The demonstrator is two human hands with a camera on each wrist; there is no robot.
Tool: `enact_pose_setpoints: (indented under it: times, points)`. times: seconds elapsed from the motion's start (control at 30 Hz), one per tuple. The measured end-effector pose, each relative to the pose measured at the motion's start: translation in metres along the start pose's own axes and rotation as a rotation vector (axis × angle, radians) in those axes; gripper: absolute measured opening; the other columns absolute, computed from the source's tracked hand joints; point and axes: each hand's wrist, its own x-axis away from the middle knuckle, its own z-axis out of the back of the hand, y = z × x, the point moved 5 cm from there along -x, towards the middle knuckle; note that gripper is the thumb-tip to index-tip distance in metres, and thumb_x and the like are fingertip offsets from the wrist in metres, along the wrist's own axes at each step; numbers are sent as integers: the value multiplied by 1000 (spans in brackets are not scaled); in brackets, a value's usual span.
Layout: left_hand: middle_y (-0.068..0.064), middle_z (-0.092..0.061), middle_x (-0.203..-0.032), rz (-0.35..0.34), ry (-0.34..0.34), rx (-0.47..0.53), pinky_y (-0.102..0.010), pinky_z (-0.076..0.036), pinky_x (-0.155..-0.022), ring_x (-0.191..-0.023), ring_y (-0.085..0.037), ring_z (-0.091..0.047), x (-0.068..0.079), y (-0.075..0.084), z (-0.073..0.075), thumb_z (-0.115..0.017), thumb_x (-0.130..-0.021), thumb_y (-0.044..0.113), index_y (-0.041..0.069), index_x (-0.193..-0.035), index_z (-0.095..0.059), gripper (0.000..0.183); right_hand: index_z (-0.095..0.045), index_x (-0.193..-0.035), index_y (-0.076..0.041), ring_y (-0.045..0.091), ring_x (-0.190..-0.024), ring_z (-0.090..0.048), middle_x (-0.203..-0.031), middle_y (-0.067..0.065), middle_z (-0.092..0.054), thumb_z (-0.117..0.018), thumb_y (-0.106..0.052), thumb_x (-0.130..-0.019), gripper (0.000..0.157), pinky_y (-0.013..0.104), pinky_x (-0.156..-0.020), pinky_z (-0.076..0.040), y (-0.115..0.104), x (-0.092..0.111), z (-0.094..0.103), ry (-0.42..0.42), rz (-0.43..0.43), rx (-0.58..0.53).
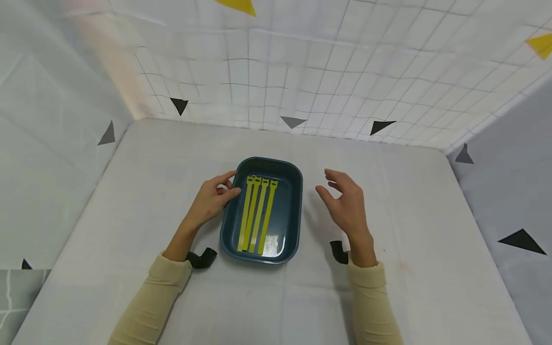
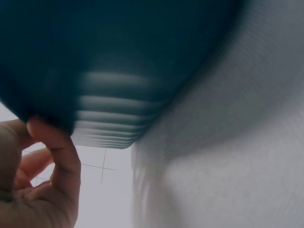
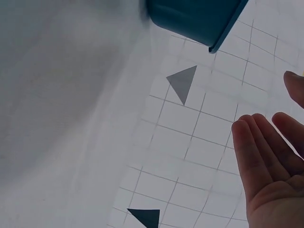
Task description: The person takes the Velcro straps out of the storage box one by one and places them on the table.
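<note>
- White sheeting surrounds a pale worktop (image 1: 409, 201), with a gridded back wall (image 1: 327, 72) standing beyond its far edge.
- Black, grey and yellow triangles mark the sheeting, among them a grey triangle (image 1: 293, 121) low on the back wall, near the middle.
- On the worktop, between the two hands, is a dark teal tray (image 1: 284, 220) with rounded corners, its long side running away from the person.
- Four yellow-green strips (image 1: 258, 215) lie lengthwise inside it, toward the left, their slotted heads at the far end; the two leftmost come close together at their near ends.
- At the tray's left rim, the left hand (image 1: 208, 199) pinches the edge between thumb and curled fingers.
- Well apart from the tray's right side, the right hand (image 1: 347, 201) holds nothing; its fingers are gently bent and the thumb stands wide of them.
- Both arms wear beige sleeves (image 1: 374, 297) with thick cuffs, and a bent black piece (image 1: 202, 258) shows beside each wrist.
</note>
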Motion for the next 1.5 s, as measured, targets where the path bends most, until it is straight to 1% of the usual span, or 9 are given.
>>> enact_pose_setpoints:
  times: [0.1,0.27,0.43,0.63,0.73,0.9,1.03,1.13,1.5]
  points:
    - [-13,-53,-96,5,-8,20,-23,-34,-47,-51,-12,-42,0,0,0,-66,-97,16,-1,-144,-49,53,-63,-125,6,31,-108,-62,-121,19,-64,-76,3,-85,43,47,-89,-52,1,0,0,17,-13,-36]
    - [-16,-53,-97,28,-11,8,-22,-34,-47,-50,-10,-41,1,1,0,-65,-97,12,-4,-144,-47,53,-63,-127,5,32,-110,-62,-123,18,-64,-76,1,-85,44,48,-90,-52,5,4,-7,-7,-55,-67]
    - [-20,-54,-99,25,-17,-6,-22,-33,-47,-50,-10,-41,-1,1,-1,-63,-98,8,-8,-144,-44,52,-62,-128,4,31,-110,-62,-122,18,-64,-77,1,-84,46,47,-90,-52,0,2,-11,-12,-42,-74]
    - [-15,-55,-98,22,-1,-10,-23,-34,-47,-50,-10,-41,0,1,1,-65,-97,14,-2,-145,-47,53,-62,-128,4,31,-111,-61,-123,18,-63,-76,0,-85,46,48,-90,-52,-10,-6,-18,-41,-3,-68]
    - [-13,-56,-96,8,6,-12,-23,-35,-47,-49,-10,-41,0,2,2,-66,-97,17,1,-144,-49,53,-62,-128,4,32,-111,-61,-123,18,-63,-76,1,-85,46,49,-89,-52,-14,-9,-23,-56,7,-58]
    - [-13,-56,-94,-11,1,5,-24,-35,-47,-49,-11,-42,0,3,2,-66,-96,17,0,-143,-50,52,-62,-128,4,32,-111,-60,-123,18,-62,-76,-2,-86,45,49,-88,-52,-19,-12,-30,-96,-21,-54]
    - [-13,-55,-94,2,-2,16,-23,-35,-47,-49,-10,-42,0,2,2,-66,-96,16,-1,-144,-49,53,-61,-129,3,32,-109,-60,-123,17,-59,-76,-6,-87,46,46,-87,-54,-24,-17,-34,-138,-53,-34]
    - [-13,-54,-94,7,-2,24,-23,-35,-47,-50,-10,-42,0,1,3,-67,-96,15,-1,-144,-49,53,-61,-129,3,33,-108,-60,-122,18,-58,-76,-5,-87,46,45,-86,-54,-29,-22,-37,-153,-58,-26]
    - [-11,-53,-92,8,-4,40,-22,-35,-48,-51,-9,-43,-1,-1,3,-68,-96,16,-1,-143,-50,53,-63,-125,5,29,-102,-63,-114,17,-62,-75,-4,-87,40,43,-86,-54,-47,-37,-46,-113,-18,-78]
